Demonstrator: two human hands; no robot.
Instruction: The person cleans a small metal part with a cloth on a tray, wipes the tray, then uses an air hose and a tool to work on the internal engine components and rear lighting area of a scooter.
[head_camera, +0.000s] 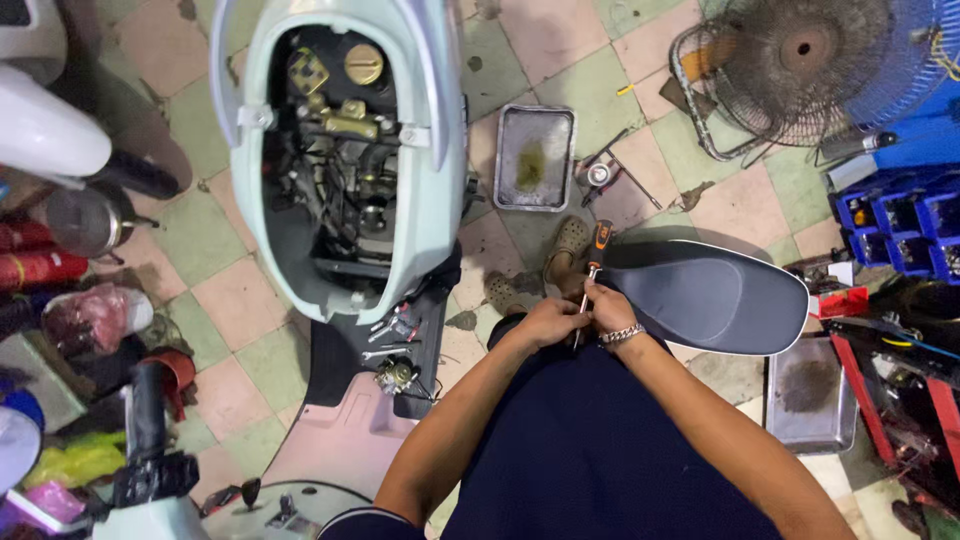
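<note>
both hands' fingers clamped on screwdriver (592, 275) | grey seat (705, 295) just right — metal tray (535, 158), open scooter (345, 160) ahead

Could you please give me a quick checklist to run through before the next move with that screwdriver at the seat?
1. Both hands on the tool: left hand and right hand meet at the screwdriver - ok.
2. Tip seated in a fastener: hidden by the fingers - cannot tell.
3. Scooter seat steadied: lies off the scooter beside the hands; support unseen - cannot tell.
4. Metal tray for parts within reach on the floor - ok.
5. Loose tools on the footboard, out of the way - ok.
</note>
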